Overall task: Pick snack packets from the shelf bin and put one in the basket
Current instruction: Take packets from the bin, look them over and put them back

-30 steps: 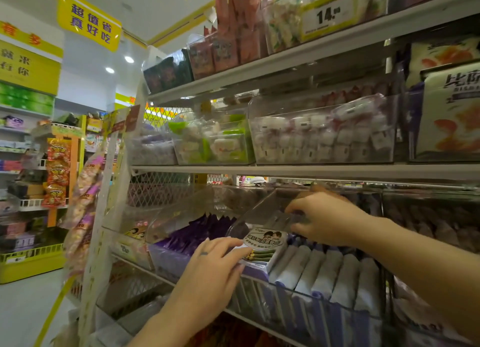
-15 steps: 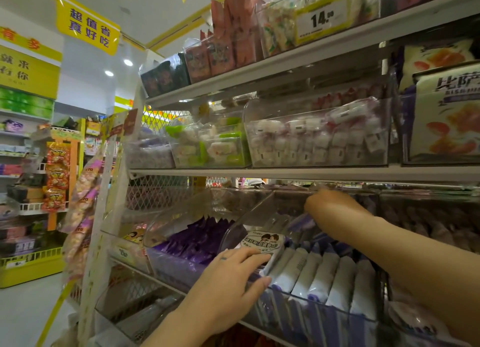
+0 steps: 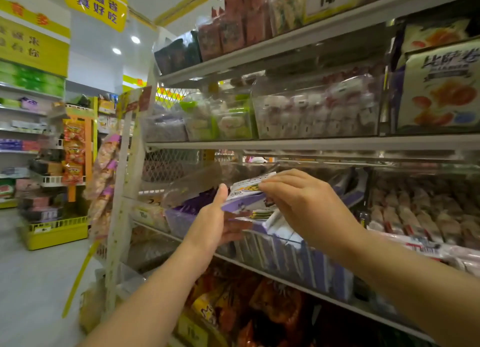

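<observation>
Since half a second earlier, right hand (image 3: 304, 203) had come back out of the shelf bin (image 3: 285, 255), where it had been buried to the wrist. The left hand (image 3: 215, 222) had lifted off the bin's front lip to meet it. Both were clamped on the snack packets (image 3: 246, 190): left thumb curled over the left end with fingers beneath, right fingertips pinching the upper right edge. Packets were held just above the bin front, clear of the row still inside. Count unclear to me, likely more than one. Long axis ran left to right, rising slightly rightward, printed face up toward the camera. Pick done, I judged; basket not in view.
</observation>
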### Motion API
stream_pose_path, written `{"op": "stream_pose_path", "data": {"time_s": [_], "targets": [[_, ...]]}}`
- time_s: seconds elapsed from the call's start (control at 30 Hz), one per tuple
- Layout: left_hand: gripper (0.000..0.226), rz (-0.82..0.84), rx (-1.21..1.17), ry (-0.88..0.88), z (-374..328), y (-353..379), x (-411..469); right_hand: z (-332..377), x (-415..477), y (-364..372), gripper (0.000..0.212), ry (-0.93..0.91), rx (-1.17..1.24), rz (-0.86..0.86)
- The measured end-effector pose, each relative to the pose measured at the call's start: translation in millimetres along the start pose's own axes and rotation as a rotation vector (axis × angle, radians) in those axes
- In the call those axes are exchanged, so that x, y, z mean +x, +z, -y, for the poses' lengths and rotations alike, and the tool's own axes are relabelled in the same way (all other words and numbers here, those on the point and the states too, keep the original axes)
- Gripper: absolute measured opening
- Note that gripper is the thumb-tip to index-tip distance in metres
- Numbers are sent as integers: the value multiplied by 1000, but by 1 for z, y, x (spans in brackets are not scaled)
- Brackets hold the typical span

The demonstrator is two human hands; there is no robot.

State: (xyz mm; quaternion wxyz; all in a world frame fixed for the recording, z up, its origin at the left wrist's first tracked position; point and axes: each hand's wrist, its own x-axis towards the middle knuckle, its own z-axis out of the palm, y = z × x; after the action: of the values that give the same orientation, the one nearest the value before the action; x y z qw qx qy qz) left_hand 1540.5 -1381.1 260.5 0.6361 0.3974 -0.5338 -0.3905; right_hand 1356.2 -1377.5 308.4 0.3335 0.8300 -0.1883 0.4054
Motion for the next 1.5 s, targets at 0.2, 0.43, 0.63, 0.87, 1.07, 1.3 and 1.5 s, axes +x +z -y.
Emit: {"op": "stream_pose_path", "data": {"time_s": [0.2, 0.43, 0.63, 0.87, 1.07, 1.3, 1.5], "targets": [[41, 41, -364, -119, 24, -45, -52, 62, -35, 37, 22, -42, 319, 66], [44, -41, -239, -116, 87, -100, -123, 141, -72, 92, 54, 669, 1008, 231], [46, -19, -215, -235, 137, -121, -155, 179, -90, 140, 33, 1174, 1623, 238], [36, -79, -26, -317, 166, -135, -160, 195, -109, 174, 39, 1398, 1999, 290], [33, -96, 168, -315, 171, -144, -157, 193, -111, 187, 57, 1468, 1983, 341], [44, -68, 182, -366, 178, -141, -156, 196, -111, 190, 28, 1568, 2042, 297], [50, -46, 113, -363, 182, -135, -158, 193, -112, 186, 44, 1691, 2019, 306]]}}
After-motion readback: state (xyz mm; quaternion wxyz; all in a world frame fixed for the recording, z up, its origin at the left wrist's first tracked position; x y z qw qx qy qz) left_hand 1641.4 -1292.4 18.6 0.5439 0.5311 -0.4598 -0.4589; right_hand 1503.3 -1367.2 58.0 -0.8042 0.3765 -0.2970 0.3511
